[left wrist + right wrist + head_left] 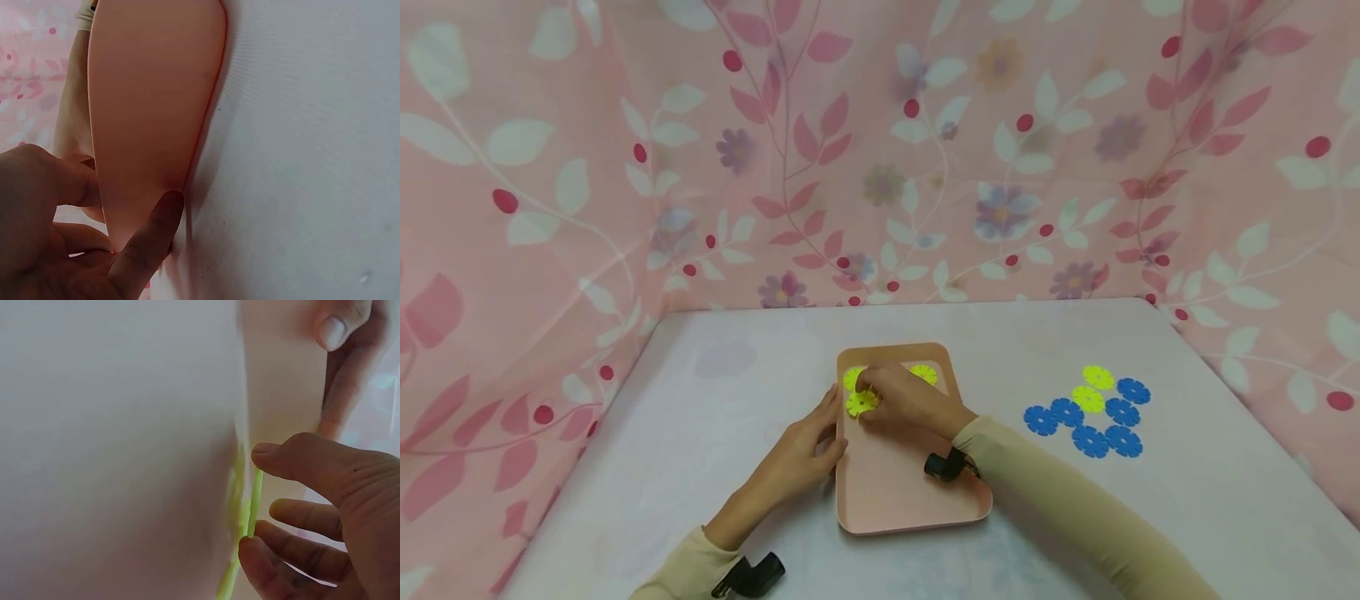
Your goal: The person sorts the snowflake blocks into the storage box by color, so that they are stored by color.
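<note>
My right hand [910, 396] is over the upper left of a pink tray [917, 492]. It pinches a yellow notched disc [861, 405] between thumb and fingertips; the right wrist view shows this disc [255, 503] edge-on, close over the tray floor. Two more yellow discs lie in the tray, a left disc [852, 377] partly covered by my hand and a right disc [924, 373] near the far edge. My left hand [801, 450] holds the tray's left side, its thumb over the rim and a finger against the outer wall [150, 112].
Right of the tray, several blue notched discs [1090, 442] and two yellow ones [1098, 377] lie grouped on the white table [737, 350]. A flowered pink curtain [880, 167] hangs behind and at both sides. Each wrist bears a small black camera [946, 467].
</note>
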The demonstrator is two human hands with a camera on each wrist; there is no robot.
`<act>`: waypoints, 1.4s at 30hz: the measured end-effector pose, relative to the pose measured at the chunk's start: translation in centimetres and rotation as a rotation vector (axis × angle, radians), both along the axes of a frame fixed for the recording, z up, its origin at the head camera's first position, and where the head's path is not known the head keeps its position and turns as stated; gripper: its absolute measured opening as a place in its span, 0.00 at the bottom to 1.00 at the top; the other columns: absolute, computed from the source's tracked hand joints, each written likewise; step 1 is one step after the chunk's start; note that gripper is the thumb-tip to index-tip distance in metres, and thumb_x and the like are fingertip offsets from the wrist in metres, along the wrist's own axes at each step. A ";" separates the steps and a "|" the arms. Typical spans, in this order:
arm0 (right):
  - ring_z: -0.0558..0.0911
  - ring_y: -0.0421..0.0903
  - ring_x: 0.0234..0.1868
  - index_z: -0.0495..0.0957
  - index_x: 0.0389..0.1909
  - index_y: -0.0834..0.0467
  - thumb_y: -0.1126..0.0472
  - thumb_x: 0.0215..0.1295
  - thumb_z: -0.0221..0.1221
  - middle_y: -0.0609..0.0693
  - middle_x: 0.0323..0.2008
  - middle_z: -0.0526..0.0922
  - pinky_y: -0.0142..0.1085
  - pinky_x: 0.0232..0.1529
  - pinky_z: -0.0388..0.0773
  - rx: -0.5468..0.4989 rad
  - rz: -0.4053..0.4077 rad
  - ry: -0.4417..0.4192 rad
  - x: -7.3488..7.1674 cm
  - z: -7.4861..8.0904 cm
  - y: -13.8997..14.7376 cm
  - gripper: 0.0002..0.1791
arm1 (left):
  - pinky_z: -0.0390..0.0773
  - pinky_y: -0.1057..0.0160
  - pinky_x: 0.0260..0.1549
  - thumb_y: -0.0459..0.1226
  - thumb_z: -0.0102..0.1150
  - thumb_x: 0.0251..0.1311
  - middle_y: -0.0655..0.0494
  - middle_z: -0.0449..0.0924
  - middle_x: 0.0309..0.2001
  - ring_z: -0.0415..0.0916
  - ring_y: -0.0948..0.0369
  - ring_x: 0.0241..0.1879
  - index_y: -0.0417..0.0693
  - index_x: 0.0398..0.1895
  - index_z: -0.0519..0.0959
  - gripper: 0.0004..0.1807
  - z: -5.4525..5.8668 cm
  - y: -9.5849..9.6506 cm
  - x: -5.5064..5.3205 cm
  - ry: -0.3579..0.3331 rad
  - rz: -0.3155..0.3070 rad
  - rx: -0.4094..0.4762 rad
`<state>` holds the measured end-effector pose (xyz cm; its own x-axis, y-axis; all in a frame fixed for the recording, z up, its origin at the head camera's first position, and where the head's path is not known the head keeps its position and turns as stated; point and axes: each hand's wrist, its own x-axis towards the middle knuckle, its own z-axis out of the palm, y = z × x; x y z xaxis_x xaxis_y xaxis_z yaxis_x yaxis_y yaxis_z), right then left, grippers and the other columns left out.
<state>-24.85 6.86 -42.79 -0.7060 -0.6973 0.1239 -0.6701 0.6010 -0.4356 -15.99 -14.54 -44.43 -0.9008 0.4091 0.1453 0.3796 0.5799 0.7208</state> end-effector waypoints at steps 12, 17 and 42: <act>0.85 0.51 0.47 0.83 0.53 0.62 0.61 0.64 0.72 0.52 0.49 0.86 0.38 0.47 0.83 -0.042 -0.042 0.024 1.1 1.6 0.9 0.18 | 0.67 0.50 0.66 0.30 0.61 0.70 0.42 0.49 0.81 0.61 0.51 0.74 0.37 0.81 0.55 0.40 -0.1 -0.3 0.1 0.020 0.002 0.016; 0.84 0.52 0.47 0.83 0.50 0.61 0.60 0.64 0.73 0.53 0.48 0.85 0.40 0.44 0.85 -0.114 -0.028 0.139 1.0 3.5 3.6 0.16 | 0.65 0.49 0.68 0.29 0.61 0.68 0.40 0.50 0.80 0.57 0.49 0.75 0.35 0.80 0.56 0.40 0.0 -0.3 0.2 0.054 0.007 -0.008; 0.83 0.53 0.47 0.84 0.50 0.61 0.64 0.65 0.71 0.53 0.46 0.86 0.52 0.46 0.84 -0.175 -0.274 0.168 1.4 7.0 18.7 0.14 | 0.74 0.51 0.60 0.25 0.56 0.61 0.34 0.52 0.79 0.64 0.46 0.71 0.29 0.77 0.60 0.38 0.7 0.5 0.1 0.027 0.051 0.042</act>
<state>-23.48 25.52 -35.81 -0.8231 -0.4432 0.3550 -0.5658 0.6940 -0.4454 -15.91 -14.07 -43.77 -0.9159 0.3558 0.1860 0.3701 0.5688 0.7345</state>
